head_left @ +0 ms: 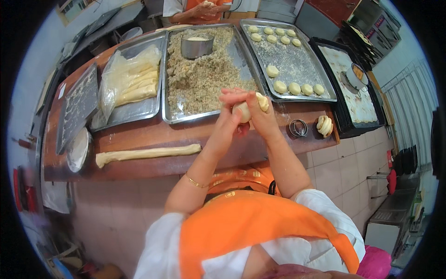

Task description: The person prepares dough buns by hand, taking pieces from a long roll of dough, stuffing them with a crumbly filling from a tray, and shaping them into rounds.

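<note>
My left hand (pixel 225 124) and my right hand (pixel 261 117) come together above the near edge of a tray of crumbly filling (pixel 200 88). A pale, round dough ball (pixel 241 113) is cupped between my palms, held mostly by the left. From the thumb side of my right hand sticks out a yellowish lump of dough (pixel 263 102), and its fingers curl over the ball. Both hands are closed, though some fingertips are hidden. On the wooden table (pixel 223 158), left of my forearms, lies a long dough rope (pixel 148 154).
A metal pan (pixel 197 47) stands in the filling. Plastic-covered dough strips (pixel 137 88) lie left. A tray (pixel 297 65) holds several dough rounds; ring cutters (pixel 298 128) and a dough coil (pixel 324 126) sit right. A co-worker (pixel 200 10) handles dough opposite.
</note>
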Available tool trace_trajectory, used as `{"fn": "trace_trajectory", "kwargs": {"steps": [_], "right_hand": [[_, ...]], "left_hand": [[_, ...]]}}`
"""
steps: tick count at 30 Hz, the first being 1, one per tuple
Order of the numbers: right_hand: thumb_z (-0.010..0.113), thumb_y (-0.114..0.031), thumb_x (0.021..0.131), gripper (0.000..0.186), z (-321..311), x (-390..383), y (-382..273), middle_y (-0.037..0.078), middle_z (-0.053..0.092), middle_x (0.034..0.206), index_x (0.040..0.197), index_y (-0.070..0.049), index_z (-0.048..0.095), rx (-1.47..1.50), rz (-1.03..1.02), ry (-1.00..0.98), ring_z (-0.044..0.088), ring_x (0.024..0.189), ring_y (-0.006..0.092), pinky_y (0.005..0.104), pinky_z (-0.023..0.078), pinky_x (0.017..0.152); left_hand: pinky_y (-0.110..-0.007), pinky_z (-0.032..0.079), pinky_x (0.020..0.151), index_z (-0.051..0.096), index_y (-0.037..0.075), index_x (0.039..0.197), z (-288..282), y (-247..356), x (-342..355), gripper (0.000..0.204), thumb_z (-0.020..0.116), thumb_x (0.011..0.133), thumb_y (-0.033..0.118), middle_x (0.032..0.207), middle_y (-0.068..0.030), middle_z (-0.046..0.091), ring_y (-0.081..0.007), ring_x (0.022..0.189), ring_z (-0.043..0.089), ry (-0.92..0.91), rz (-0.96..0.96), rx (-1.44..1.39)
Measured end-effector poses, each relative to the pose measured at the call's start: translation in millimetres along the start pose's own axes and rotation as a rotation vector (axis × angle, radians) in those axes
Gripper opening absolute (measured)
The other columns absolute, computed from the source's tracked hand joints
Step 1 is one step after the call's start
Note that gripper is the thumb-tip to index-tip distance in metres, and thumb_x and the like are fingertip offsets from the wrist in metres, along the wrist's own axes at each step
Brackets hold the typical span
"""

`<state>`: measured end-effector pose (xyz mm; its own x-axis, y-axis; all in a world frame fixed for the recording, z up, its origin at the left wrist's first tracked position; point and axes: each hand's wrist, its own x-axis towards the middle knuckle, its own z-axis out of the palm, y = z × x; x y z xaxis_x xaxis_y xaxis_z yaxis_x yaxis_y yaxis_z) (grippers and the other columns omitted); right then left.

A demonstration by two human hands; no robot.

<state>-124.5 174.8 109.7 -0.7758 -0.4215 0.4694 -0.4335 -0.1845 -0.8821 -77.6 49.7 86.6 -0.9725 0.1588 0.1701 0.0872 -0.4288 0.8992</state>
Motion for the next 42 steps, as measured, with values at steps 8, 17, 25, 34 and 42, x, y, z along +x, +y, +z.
{"fn": "trace_trajectory", "kwargs": {"steps": [8,17,25,34,42], "right_hand": [[0.034,-0.054,0.104,0.062,-6,3,3,0.016,0.058,0.137,0.121,-0.005,0.068,-0.027,-0.086,-0.205,0.039,0.141,0.0336,0.0486,0.03,0.115],[0.027,-0.052,0.106,0.065,5,4,-10,0.016,0.057,0.138,0.119,-0.004,0.069,-0.01,-0.129,0.02,0.036,0.143,0.0325,0.0475,0.028,0.117],[0.026,-0.048,0.107,0.062,-9,2,14,0.017,0.058,0.137,0.116,-0.005,0.07,0.17,-0.031,-0.067,0.035,0.143,0.0351,0.0489,0.025,0.118],[0.027,-0.046,0.107,0.063,-9,-3,23,0.018,0.061,0.131,0.11,-0.001,0.071,0.261,0.021,-0.112,0.036,0.142,0.0351,0.0487,0.028,0.117],[0.024,-0.048,0.107,0.067,2,-3,9,0.017,0.062,0.13,0.104,-0.001,0.072,0.175,0.017,-0.071,0.037,0.142,0.0351,0.0481,0.028,0.117]], "left_hand": [[-0.018,0.033,0.05,0.047,0.005,0.126,-19,-1,3,0.063,0.043,0.099,0.062,0.089,-0.0011,0.057,-0.0058,0.062,0.047,-0.193,-0.09,0.065],[-0.02,0.037,0.054,0.041,0.006,0.13,-13,6,-3,0.057,0.04,0.102,0.056,0.092,-0.0013,0.055,-0.0064,0.068,0.048,-0.239,-0.108,-0.068],[-0.02,0.034,0.051,0.047,0.006,0.122,14,-19,2,0.056,0.037,0.102,0.058,0.082,-0.0006,0.054,-0.0058,0.06,0.044,0.121,0.335,0.285],[-0.021,0.035,0.049,0.048,0.007,0.116,14,-32,11,0.051,0.042,0.102,0.056,0.08,0.0011,0.054,-0.0057,0.059,0.044,0.164,0.404,0.307],[-0.021,0.035,0.049,0.05,0.004,0.118,-17,-4,0,0.048,0.048,0.102,0.049,0.081,0.0015,0.055,-0.0052,0.061,0.046,-0.147,-0.024,0.164]]}}
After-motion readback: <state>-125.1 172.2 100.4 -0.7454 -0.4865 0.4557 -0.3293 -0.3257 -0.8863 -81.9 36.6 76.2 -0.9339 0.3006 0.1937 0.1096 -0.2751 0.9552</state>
